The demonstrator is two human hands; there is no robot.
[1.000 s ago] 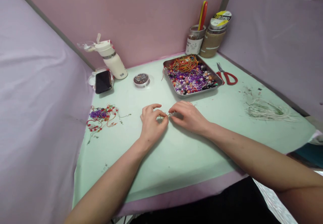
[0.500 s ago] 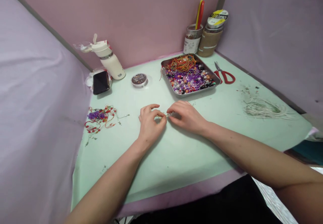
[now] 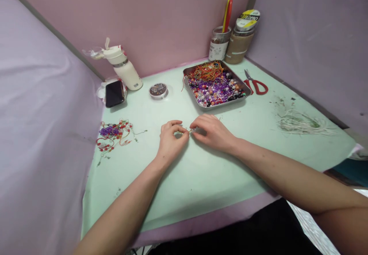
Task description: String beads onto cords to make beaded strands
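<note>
My left hand [image 3: 170, 142] and my right hand [image 3: 214, 131] meet at the middle of the pale green table [image 3: 201, 170], fingertips almost touching. Both pinch a thin thread with a small clear bead [image 3: 191, 130] between them. Behind my right hand stands a metal tray [image 3: 215, 83] filled with purple, white and dark beads and a tangle of orange and red cords. To the left lies a pile of strung beads [image 3: 113, 134] in purple and red.
A white bottle [image 3: 123, 67], a black phone [image 3: 114, 93] and a round thread spool [image 3: 158, 90] sit at the back left. Two jars [image 3: 230, 44] with tools and red scissors [image 3: 257, 85] stand at the back right. Pale cord scraps [image 3: 301, 123] lie right. Cloth walls enclose the table.
Both hands stay pinched on the thread at the same spot, with only small finger movements. The view has tilted slightly.
</note>
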